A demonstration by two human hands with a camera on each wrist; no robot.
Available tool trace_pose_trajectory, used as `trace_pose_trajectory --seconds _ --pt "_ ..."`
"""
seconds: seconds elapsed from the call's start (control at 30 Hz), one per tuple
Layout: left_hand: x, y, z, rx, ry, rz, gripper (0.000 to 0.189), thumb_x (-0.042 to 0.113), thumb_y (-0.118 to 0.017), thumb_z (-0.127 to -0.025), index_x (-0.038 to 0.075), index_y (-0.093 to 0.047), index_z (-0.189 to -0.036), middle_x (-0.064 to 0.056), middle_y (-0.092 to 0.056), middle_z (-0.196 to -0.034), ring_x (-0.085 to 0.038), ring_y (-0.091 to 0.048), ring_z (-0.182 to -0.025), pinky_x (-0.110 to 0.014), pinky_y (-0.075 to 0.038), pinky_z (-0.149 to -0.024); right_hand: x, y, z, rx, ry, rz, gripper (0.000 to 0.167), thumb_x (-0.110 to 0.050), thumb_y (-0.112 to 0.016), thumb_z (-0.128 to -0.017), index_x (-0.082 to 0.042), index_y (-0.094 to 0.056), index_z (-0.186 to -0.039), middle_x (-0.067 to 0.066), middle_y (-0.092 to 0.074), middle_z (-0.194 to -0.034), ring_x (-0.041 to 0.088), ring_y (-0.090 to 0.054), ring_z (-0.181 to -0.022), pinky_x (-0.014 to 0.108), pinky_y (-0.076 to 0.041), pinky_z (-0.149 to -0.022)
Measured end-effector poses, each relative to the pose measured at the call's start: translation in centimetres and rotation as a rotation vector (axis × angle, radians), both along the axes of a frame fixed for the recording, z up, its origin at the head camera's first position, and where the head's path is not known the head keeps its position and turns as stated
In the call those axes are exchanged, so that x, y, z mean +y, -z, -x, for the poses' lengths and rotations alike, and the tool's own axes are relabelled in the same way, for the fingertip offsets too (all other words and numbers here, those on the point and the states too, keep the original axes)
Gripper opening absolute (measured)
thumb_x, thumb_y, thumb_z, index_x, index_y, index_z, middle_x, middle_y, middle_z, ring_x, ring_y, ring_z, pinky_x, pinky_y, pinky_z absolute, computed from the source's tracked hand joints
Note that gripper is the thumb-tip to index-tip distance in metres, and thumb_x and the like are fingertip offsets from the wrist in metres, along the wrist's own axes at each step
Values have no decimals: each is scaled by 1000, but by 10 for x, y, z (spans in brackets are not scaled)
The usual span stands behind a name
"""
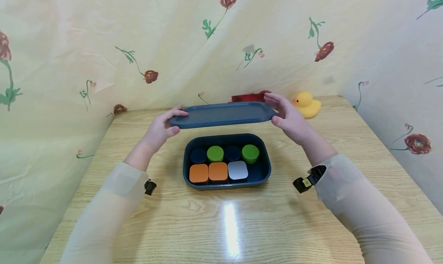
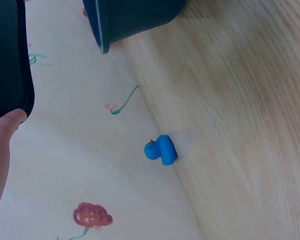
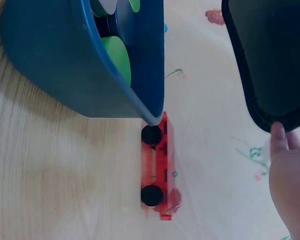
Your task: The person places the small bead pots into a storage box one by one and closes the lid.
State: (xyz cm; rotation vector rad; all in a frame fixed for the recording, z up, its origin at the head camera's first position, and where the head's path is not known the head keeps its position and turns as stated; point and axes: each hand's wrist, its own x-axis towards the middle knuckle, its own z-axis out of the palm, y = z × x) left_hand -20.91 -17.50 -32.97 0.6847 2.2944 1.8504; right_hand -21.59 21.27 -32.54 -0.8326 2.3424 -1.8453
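Note:
A dark blue oblong lid (image 1: 223, 114) hangs level above the far side of a dark blue box (image 1: 226, 186), apart from it. My left hand (image 1: 160, 127) grips the lid's left end, thumb below and fingers over the edge. At the right end, my right hand (image 1: 290, 120) holds the lid between thumb and fingers. Inside the uncovered box, two orange square-topped blocks (image 1: 218, 171) and a light grey one (image 1: 238, 170) line the near side. Round green pieces (image 1: 250, 153) and dark blue ones (image 1: 198, 155) alternate along the far side.
Behind the right hand sits a yellow rubber duck (image 1: 306, 104). A red toy vehicle (image 3: 162, 165) with black wheels stands at the table's back edge, partly behind the lid. The left wrist view shows a small blue duck (image 2: 162, 150) by the flowered cloth (image 2: 90, 170).

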Motion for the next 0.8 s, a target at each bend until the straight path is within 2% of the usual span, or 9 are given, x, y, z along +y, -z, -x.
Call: trace_pose_trajectory --seconds 0.07,0.13,0.23,0.33,0.47,0.57,0.67,0.8 --pt "1 0 -2 13 -5 3 67 37 -70 -84 -8 -48 -128 -8 -20 -154 -30 -32 -134 -22 -40 -92 2 2 2 -67 -33 9 90 -56 -63 -81 -11 -24 -149 11 -23 -151 31 -26 -133 48 -26 -104" --pt "3 1 -3 26 2 -4 55 22 -68 -87 -10 -47 -128 -9 -19 -154 -32 -33 -133 -17 -42 -88 5 5 3 -121 -82 16 95 -58 -62 -80 -12 -17 -150 12 -18 -153 30 -25 -133 48 -23 -104" --pt "4 4 -4 38 25 -24 49 9 -64 -86 -11 -46 -128 -10 -17 -154 -34 -33 -133 -17 -43 -86 10 8 5 -171 -160 23 98 -55 -64 -81 -11 -12 -151 13 -13 -154 29 -24 -133 36 -26 -105" --pt "3 8 -5 25 59 -32 68 30 -71 -84 -9 -43 -132 -8 -13 -156 -34 -30 -134 -17 -44 -84 13 11 6 -184 -218 24 98 -50 -65 -83 -10 -9 -152 14 -10 -154 28 -24 -133 25 -33 -100" --pt "2 10 -4 -39 107 -21 109 60 -74 -67 -1 -28 -145 -5 -2 -157 -34 -24 -136 -17 -42 -88 14 13 6 -167 -234 23 97 -43 -68 -83 -8 -8 -151 15 -11 -154 26 -28 -131 21 -39 -96" --pt "1 10 -4 -99 118 24 118 61 -75 -64 6 -15 -151 -9 -2 -156 -35 -32 -131 -18 -43 -87 13 12 5 -149 -222 16 96 -39 -68 -84 -6 -9 -151 17 -14 -153 23 -33 -127 22 -40 -94" --pt "0 11 -4 -128 121 62 119 56 -77 -66 9 -9 -152 -13 -8 -155 -35 -38 -123 -18 -44 -85 12 12 4 -141 -220 17 97 -37 -70 -83 -4 -9 -151 20 -16 -151 22 -35 -126 22 -41 -94" --pt "0 14 -4 -121 125 48 121 52 -79 -64 8 -8 -152 -15 -14 -153 -33 -33 -128 -18 -43 -88 12 16 4 -156 -224 -7 104 -45 -71 -80 -6 -5 -151 17 -9 -154 30 -25 -132 19 -38 -96"
